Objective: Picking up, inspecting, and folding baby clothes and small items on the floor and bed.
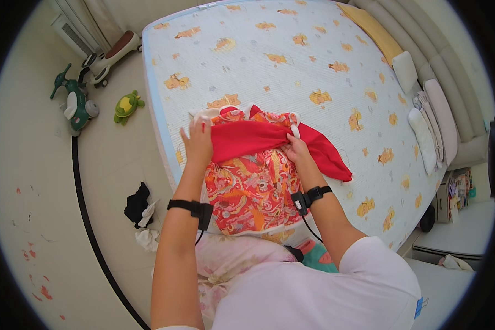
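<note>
A child's garment with red sleeves and a red and orange patterned body point(251, 194) lies on the bed before me, its white-trimmed collar edge pointing away. One red sleeve point(247, 140) is folded across the upper body of the garment; the other sleeve point(326, 152) stretches out to the right. My left hand point(199, 138) rests at the left end of the folded sleeve, fingers spread; whether it grips cloth is not plain. My right hand point(295, 148) pinches the other end of that sleeve, near the white trim. Each wrist wears a black strap with a small device.
The bed has a printed mattress cover point(272, 74). Folded bedding point(431, 119) lies by the padded headboard point(441, 49). On the floor at left are a green ride-on toy point(77, 103), a turtle plush point(126, 105) and black cloth point(137, 205). Floral fabric point(239, 253) lies close to my body.
</note>
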`<state>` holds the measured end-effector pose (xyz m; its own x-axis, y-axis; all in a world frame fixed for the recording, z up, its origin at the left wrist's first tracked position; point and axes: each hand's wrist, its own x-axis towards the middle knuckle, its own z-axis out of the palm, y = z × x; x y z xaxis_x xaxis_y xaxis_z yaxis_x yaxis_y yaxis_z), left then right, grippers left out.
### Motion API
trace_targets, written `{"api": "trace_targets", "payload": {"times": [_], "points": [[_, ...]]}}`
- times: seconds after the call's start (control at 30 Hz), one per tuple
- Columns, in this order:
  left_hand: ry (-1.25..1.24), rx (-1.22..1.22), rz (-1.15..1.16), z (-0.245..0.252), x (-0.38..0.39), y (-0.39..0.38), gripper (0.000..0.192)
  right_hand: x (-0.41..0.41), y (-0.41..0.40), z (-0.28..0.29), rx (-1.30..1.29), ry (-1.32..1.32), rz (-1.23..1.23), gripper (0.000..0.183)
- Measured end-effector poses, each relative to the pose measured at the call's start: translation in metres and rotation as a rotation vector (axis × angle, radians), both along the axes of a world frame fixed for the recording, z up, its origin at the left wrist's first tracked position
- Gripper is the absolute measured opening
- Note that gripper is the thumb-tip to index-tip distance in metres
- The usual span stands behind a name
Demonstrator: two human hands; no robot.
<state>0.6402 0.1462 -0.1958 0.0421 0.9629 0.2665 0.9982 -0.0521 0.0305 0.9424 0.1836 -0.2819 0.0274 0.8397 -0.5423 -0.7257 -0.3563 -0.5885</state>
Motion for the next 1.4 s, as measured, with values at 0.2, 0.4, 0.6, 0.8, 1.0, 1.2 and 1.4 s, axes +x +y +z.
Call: {"api": "trace_targets", "payload": {"times": [0.2,0.4,0.6,0.8,1.0,1.2,1.4], "points": [[-0.068,-0.037,-0.352,-0.020,0.032,-0.065,0.055,0.059,-0.076,-0.017,-0.232,-0.260,-0.376,0.047],[-0.104,-0.222,-0.288,-0.033,0.022,-0.090,0.063,0.104,-0.067,-0.016,-0.583,0.096,-0.766,0.047],[-0.203,-0.207,-0.310,-0.024,0.033,-0.097,0.059,0.151,-0.043,-0.087,-0.461,0.175,-0.852,0.049],[-0.183,-0.232,-0.266,-0.028,0.008,-0.130,0.049,0.091,-0.053,0.003,-0.624,0.473,-0.517,0.034],[-0.230,-0.275,-0.274,-0.031,0.017,-0.120,0.047,0.199,-0.012,-0.021,0.370,0.160,-0.312,0.008],[-0.186,-0.276,-0.206,-0.035,0.012,-0.125,0.047,0.177,-0.027,0.016,0.152,0.133,-0.602,0.029],[-0.252,-0.227,-0.222,-0.039,0.010,-0.125,0.046,0.213,-0.027,0.033,0.415,0.137,-0.577,0.040]]}}
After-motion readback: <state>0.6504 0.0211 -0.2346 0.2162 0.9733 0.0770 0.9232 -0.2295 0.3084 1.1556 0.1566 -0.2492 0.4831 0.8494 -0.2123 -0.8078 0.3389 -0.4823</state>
